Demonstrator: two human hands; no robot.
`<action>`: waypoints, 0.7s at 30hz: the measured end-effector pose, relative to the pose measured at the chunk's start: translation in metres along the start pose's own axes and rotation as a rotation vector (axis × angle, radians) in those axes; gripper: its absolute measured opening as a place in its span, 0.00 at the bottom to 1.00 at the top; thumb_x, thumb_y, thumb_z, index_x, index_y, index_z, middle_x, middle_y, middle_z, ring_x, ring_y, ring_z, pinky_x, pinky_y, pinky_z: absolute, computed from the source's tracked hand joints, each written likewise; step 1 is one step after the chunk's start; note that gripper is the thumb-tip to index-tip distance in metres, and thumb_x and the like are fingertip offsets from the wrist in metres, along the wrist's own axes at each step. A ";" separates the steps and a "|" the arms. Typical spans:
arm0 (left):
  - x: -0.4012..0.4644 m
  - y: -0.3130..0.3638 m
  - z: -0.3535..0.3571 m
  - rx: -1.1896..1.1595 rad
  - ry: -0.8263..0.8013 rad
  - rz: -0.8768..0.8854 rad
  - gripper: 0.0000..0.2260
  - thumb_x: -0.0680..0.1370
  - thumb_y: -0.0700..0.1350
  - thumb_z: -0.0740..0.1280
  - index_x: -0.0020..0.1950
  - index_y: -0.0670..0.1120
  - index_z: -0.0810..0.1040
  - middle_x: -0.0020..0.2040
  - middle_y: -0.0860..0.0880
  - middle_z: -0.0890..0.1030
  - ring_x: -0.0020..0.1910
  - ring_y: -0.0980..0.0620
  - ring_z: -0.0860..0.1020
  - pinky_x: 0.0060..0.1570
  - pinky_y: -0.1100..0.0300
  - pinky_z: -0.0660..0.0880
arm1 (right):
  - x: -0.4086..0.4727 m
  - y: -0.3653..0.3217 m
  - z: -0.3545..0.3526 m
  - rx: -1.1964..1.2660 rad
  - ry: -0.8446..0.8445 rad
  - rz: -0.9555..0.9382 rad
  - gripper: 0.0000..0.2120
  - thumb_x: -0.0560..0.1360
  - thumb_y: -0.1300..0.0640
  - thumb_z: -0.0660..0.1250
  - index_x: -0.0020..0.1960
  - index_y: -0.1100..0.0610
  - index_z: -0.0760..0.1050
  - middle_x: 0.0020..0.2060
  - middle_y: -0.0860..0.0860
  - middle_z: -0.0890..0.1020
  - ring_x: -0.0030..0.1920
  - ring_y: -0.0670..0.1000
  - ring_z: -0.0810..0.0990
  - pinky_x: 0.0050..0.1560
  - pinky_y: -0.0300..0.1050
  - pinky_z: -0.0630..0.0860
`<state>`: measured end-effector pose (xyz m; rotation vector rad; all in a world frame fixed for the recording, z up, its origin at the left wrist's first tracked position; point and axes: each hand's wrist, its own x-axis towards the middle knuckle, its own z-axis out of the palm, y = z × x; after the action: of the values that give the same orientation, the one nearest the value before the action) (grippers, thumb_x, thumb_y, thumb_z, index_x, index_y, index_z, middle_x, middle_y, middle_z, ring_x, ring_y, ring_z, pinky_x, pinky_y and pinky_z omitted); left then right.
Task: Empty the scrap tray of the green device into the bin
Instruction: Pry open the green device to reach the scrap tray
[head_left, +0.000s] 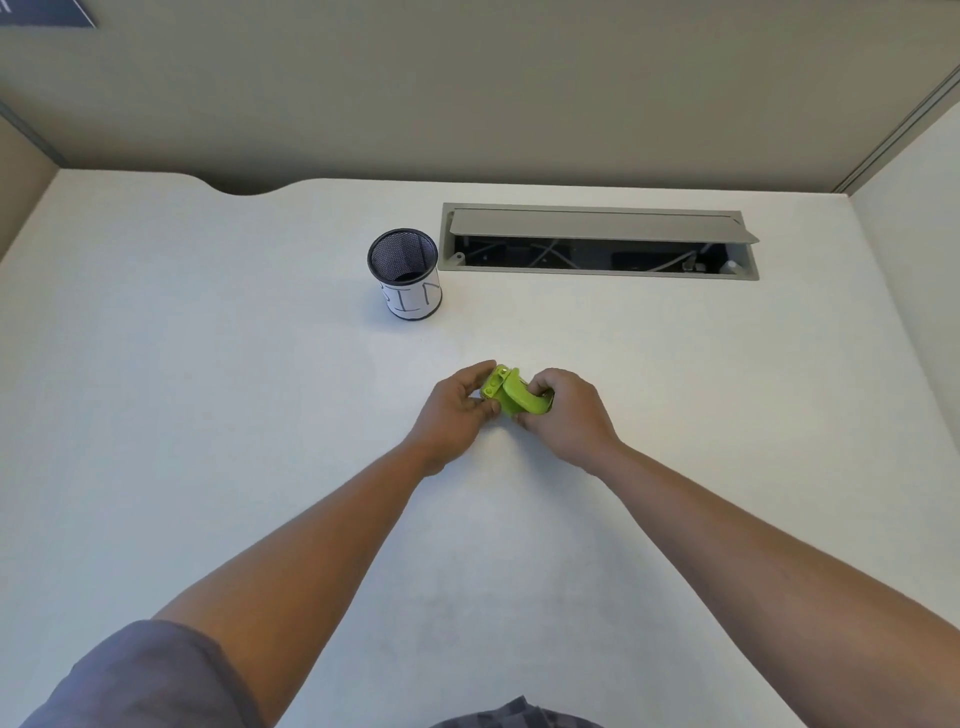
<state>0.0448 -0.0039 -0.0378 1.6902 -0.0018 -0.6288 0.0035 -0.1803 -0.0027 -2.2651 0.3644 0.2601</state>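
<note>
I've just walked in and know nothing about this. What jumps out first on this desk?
The bright green device, gripped between the left hand and the right hand at the middle of the white desk. Beyond it stands a black mesh bin with a paper label, beside an open cable hatch.

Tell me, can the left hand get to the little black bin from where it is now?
Probably yes. The bin stands open-topped on the desk, beyond the left hand and a bit to its left, with only bare desk between. But that hand is gripping the green device together with the right hand.
</note>
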 end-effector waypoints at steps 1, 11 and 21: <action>-0.002 0.000 0.002 -0.096 -0.014 -0.014 0.23 0.81 0.34 0.66 0.75 0.48 0.70 0.67 0.51 0.81 0.61 0.51 0.82 0.62 0.57 0.78 | -0.002 -0.001 0.001 0.057 0.007 0.024 0.13 0.68 0.54 0.78 0.47 0.52 0.76 0.41 0.45 0.78 0.42 0.52 0.77 0.45 0.52 0.78; -0.017 0.021 0.016 -0.564 -0.052 -0.151 0.16 0.86 0.41 0.57 0.74 0.45 0.72 0.65 0.41 0.81 0.56 0.45 0.82 0.58 0.51 0.81 | -0.019 -0.012 0.000 0.334 0.050 0.093 0.21 0.67 0.53 0.78 0.52 0.50 0.69 0.42 0.47 0.76 0.39 0.48 0.75 0.41 0.51 0.77; -0.026 0.040 0.035 -0.739 -0.127 -0.235 0.17 0.87 0.48 0.53 0.73 0.48 0.73 0.62 0.42 0.80 0.57 0.44 0.82 0.54 0.46 0.77 | -0.026 -0.022 -0.004 0.388 0.004 0.099 0.24 0.71 0.57 0.71 0.64 0.42 0.70 0.41 0.48 0.75 0.43 0.51 0.78 0.46 0.57 0.82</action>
<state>0.0222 -0.0361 0.0065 0.9396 0.3073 -0.7904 -0.0136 -0.1646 0.0231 -1.8697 0.4857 0.2143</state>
